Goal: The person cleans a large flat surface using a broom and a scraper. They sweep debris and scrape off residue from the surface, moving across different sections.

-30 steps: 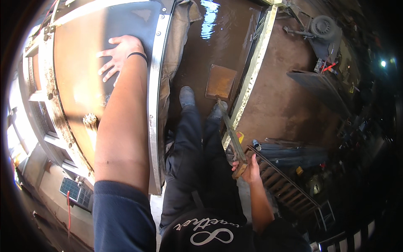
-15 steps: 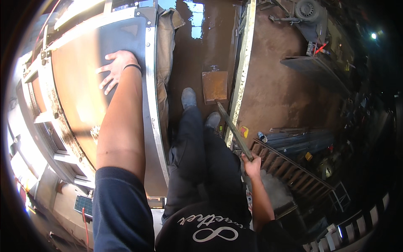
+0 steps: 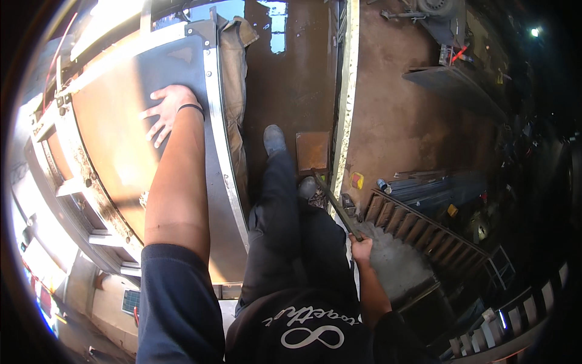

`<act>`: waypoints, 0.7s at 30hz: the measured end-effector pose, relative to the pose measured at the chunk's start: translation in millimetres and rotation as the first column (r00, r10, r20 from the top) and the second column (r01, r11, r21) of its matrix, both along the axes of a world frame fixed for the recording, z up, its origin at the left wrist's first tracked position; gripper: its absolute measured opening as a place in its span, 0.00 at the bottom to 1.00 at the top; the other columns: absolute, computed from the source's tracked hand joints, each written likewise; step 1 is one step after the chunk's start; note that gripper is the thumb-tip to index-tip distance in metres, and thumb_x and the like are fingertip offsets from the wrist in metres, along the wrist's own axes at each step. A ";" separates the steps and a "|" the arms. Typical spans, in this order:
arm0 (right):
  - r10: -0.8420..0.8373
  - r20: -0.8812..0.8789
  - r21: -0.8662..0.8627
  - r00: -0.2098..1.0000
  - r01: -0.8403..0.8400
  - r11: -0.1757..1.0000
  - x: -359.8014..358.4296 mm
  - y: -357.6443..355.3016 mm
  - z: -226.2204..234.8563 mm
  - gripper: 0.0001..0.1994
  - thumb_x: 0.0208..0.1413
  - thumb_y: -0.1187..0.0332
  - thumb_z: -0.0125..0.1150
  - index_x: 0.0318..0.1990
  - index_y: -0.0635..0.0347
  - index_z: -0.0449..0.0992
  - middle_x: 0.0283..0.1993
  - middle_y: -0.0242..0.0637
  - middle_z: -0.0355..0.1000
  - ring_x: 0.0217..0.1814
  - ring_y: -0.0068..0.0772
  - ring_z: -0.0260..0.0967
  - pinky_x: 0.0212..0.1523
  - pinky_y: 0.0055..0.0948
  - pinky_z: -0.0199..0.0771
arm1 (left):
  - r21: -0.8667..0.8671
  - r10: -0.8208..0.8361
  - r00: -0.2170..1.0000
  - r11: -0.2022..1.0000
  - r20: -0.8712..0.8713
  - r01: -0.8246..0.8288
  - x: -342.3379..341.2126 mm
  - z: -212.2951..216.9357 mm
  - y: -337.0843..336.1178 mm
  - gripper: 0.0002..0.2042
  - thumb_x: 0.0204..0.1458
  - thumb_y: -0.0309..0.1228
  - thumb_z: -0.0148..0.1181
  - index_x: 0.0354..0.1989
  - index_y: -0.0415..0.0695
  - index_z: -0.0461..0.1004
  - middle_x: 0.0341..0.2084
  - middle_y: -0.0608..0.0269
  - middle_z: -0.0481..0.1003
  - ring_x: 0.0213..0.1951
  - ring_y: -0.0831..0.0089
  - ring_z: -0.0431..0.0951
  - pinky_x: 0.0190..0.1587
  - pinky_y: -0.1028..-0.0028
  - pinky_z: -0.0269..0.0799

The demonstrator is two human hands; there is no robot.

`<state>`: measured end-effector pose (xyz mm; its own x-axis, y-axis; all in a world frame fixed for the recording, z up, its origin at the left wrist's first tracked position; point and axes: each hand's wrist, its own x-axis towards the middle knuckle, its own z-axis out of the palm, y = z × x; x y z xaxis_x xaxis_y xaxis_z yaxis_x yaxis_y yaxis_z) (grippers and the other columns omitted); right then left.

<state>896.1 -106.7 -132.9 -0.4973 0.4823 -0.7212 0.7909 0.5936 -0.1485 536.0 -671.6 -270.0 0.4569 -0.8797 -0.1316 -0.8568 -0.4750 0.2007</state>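
Note:
My left hand [image 3: 175,104] lies with fingers spread on a large orange-brown and dark panel [image 3: 182,70] with a metal-edged frame, my arm stretched out straight. My right hand [image 3: 362,247], down by my right leg, is closed round the top of the handle [image 3: 339,209] of a long shovel. Its flat, rusty, square blade [image 3: 312,150] rests on the brown, shiny floor [image 3: 285,85] ahead of my right shoe [image 3: 307,187]. My left shoe [image 3: 274,138] stands a little farther forward, left of the blade.
A pale, speckled rail [image 3: 345,103] runs along the right of the walkway. Crumpled tan cloth [image 3: 235,79] hangs beside the panel. Beyond the rail are a slatted metal rack [image 3: 397,218], a bundle of long bars [image 3: 430,191], a yellow-red object [image 3: 356,180] and a wheel [image 3: 433,5].
The shovel blade has come nearer to me, toward my right shoe. My right hand has moved slightly lower, and my left hand stays spread on the panel.

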 end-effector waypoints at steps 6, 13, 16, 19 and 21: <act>0.158 -0.061 0.059 0.986 -0.154 0.986 -21.1 -2.4 1.5 0.12 0.54 0.67 0.72 0.37 0.70 0.83 0.22 0.29 0.72 0.25 0.22 0.66 0.30 0.31 0.68 | 0.026 -0.046 0.999 0.999 -0.021 0.047 -12.6 7.8 6.8 0.35 0.66 0.55 0.35 0.79 0.55 0.46 0.76 0.30 0.35 0.75 0.27 0.32 0.69 0.27 0.38; -0.076 0.066 0.054 0.995 0.072 0.996 -48.5 -2.7 0.8 0.12 0.50 0.67 0.73 0.38 0.68 0.85 0.25 0.36 0.79 0.26 0.25 0.71 0.35 0.33 0.74 | 0.043 -0.039 0.999 0.998 -0.005 0.039 7.5 7.8 -1.8 0.36 0.66 0.55 0.35 0.79 0.53 0.45 0.76 0.27 0.35 0.75 0.25 0.31 0.67 0.25 0.40; 0.118 -0.114 0.019 0.987 -0.116 0.993 -76.9 -10.3 -6.7 0.10 0.55 0.68 0.71 0.30 0.68 0.83 0.16 0.28 0.68 0.13 0.21 0.60 0.17 0.30 0.59 | 0.088 -0.026 0.999 0.996 -0.034 0.029 8.6 11.5 -6.2 0.36 0.66 0.55 0.36 0.79 0.53 0.44 0.75 0.26 0.34 0.75 0.25 0.29 0.66 0.23 0.41; 0.028 -0.045 -0.026 0.999 -0.029 0.999 -134.8 -15.7 -14.0 0.11 0.56 0.68 0.70 0.28 0.69 0.81 0.15 0.31 0.67 0.11 0.23 0.59 0.14 0.30 0.57 | 0.082 -0.036 0.999 0.996 -0.011 0.036 11.4 12.1 -9.9 0.37 0.65 0.55 0.36 0.79 0.53 0.44 0.75 0.26 0.34 0.75 0.26 0.31 0.66 0.23 0.36; 0.022 -0.036 -0.043 0.999 -0.024 0.999 -177.6 -37.3 -19.9 0.12 0.56 0.69 0.69 0.26 0.69 0.79 0.15 0.32 0.67 0.10 0.24 0.58 0.13 0.30 0.57 | 0.072 -0.033 0.999 0.997 0.009 0.033 17.6 10.5 -15.9 0.37 0.65 0.56 0.36 0.79 0.53 0.43 0.76 0.26 0.34 0.75 0.26 0.32 0.66 0.22 0.33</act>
